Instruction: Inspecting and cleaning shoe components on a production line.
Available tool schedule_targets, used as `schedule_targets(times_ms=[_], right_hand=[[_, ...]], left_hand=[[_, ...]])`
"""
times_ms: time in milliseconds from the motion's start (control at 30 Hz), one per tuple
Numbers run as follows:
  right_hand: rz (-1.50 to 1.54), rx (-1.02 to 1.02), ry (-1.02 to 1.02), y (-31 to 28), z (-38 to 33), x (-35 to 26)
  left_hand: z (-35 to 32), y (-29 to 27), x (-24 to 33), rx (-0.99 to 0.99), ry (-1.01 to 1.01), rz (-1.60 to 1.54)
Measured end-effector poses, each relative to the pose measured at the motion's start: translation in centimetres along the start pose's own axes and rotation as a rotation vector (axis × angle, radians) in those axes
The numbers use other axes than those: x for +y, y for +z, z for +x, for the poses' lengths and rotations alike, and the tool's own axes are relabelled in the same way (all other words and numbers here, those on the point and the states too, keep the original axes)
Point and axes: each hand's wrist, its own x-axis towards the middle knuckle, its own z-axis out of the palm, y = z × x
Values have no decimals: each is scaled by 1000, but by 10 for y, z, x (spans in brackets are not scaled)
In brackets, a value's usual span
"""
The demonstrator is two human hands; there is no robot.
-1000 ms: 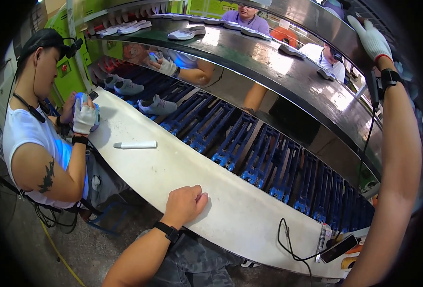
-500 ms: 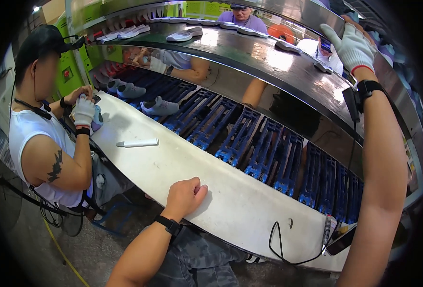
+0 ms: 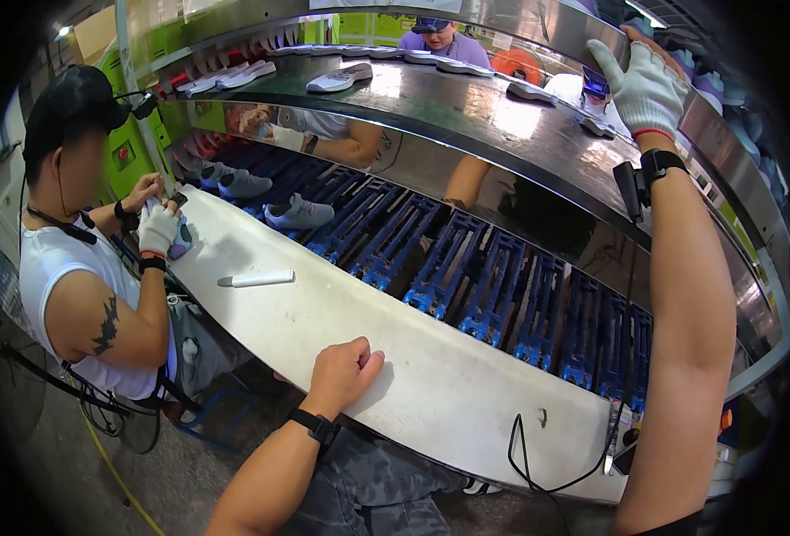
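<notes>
The bench is faced in smooth, matt white. A knitted white cloth glove is worn on the right hand; the left hand is bare. The shelf is glossy polished metal. The carriers look like blue plastic.

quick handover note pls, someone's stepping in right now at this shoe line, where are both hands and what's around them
Left hand: bare, loosely curled, resting on the white bench, holding nothing.
Right hand: in a white glove, raised to the upper steel shelf; what it grips cannot be seen.
Things: white pen-like stick lies on the bench. Grey shoes sit on the blue racks. Soles lie on the shelf.
A co-worker on the left handles a shoe.
Done or left: cannot tell.
</notes>
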Motion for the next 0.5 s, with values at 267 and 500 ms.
schedule_targets(times_ms=[267,500], right_hand=[[91,168,2,9,-5,-8],[78,167,21,20,-5,-6]], left_hand=[[3,-1,-4,1,-10,17],[6,-1,-8,12,2,2]])
